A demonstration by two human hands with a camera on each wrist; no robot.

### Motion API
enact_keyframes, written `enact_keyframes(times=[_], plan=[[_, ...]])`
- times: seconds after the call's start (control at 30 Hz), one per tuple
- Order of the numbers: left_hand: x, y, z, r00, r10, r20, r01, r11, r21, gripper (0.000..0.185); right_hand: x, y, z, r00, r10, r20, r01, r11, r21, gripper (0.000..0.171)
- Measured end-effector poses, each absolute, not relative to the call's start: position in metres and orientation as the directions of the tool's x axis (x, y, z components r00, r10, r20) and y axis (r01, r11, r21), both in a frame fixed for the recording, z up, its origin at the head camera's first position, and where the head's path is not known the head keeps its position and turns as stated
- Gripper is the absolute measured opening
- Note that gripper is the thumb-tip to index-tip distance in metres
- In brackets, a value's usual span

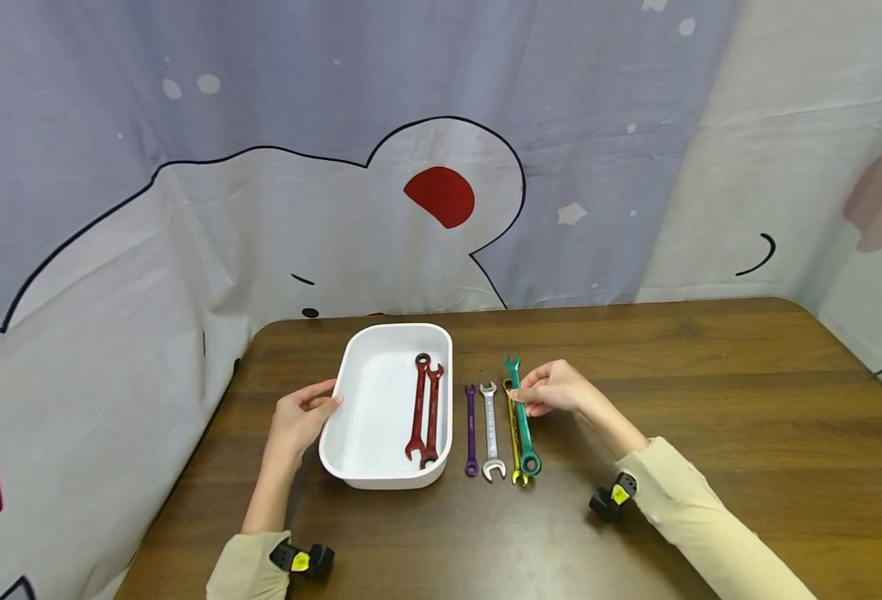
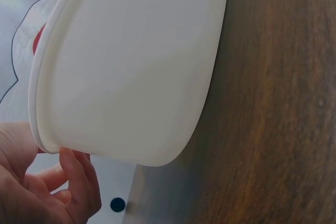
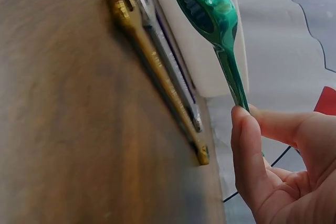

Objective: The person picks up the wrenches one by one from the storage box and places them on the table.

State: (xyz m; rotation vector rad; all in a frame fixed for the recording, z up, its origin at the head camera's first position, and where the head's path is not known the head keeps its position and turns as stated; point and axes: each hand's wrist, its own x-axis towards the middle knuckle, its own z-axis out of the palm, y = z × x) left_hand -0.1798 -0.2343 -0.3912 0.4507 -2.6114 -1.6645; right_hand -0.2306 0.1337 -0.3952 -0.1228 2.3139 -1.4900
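Observation:
My right hand [image 1: 555, 388] pinches a green combination wrench [image 1: 523, 423] by its shaft, and the right wrist view shows the wrench [image 3: 228, 61] raised off the table. Below it lies a gold wrench [image 1: 514, 433], partly covered in the head view. A silver wrench [image 1: 491, 429] and a purple wrench [image 1: 472, 429] lie to its left in a row. My left hand [image 1: 298, 421] grips the left rim of a white tray [image 1: 366, 482], thumb on the rim and fingers against the outer wall [image 2: 131, 77]. Two red wrenches [image 1: 418, 408] lie side by side inside the tray's right half.
Everything stands on a brown wooden table [image 1: 674, 375]. Behind it hangs a printed curtain [image 1: 321, 225]. A black wrist camera [image 1: 321, 562] sits on the left cuff, and another camera [image 1: 604, 503] on the right cuff.

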Motion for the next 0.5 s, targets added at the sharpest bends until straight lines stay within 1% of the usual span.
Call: enact_keyframes(times=[0.2, 0.5], plan=[[-0.18, -0.235, -0.392, -0.958, -0.247, -0.142, -0.234, 0.398, 0.887, 0.04, -0.229, 0.14, -0.403, -0.914, -0.271, -0.303, 0.168, 0.425, -0.889, 0.021], [-0.18, -0.234, -0.391, -0.958, -0.254, -0.131, -0.227, 0.401, 0.887, 0.04, -0.231, 0.149, -0.409, -0.91, -0.26, -0.323, 0.187, 0.438, -0.879, 0.024]])
